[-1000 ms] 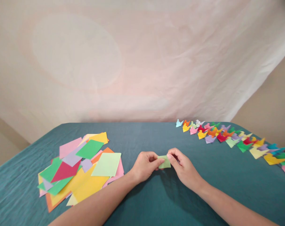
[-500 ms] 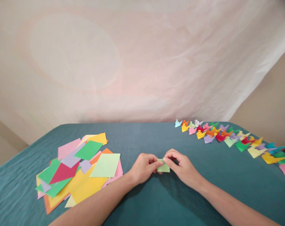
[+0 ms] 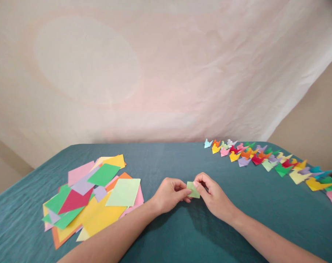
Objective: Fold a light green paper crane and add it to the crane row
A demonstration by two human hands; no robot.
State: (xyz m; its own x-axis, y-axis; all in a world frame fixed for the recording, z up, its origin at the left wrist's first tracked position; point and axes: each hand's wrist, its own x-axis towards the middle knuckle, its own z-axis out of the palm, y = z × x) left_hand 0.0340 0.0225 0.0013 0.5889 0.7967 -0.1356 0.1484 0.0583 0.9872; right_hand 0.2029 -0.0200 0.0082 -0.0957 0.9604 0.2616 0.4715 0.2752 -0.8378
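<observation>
A small light green square of paper (image 3: 193, 190) is held between both hands, a little above the table near the middle of the view. My left hand (image 3: 170, 193) pinches its lower left edge between thumb and fingers. From the other side, my right hand (image 3: 210, 190) grips the upper right part with thumb and forefinger. The paper looks folded, but its layers are too small to make out. Parts of its edges are hidden behind the fingertips.
A loose pile of coloured paper sheets, with a light green sheet (image 3: 123, 192) on top, lies to the left. Rows of small folded paper birds, among them a yellow bird (image 3: 316, 183), run along the right side. A teal cloth (image 3: 166, 157) covers the table; a pale sheet hangs behind.
The green paper has turned slightly and tilted between the fingers, showing more of its upper left corner. Both hands stay almost in place, still gripping it.
</observation>
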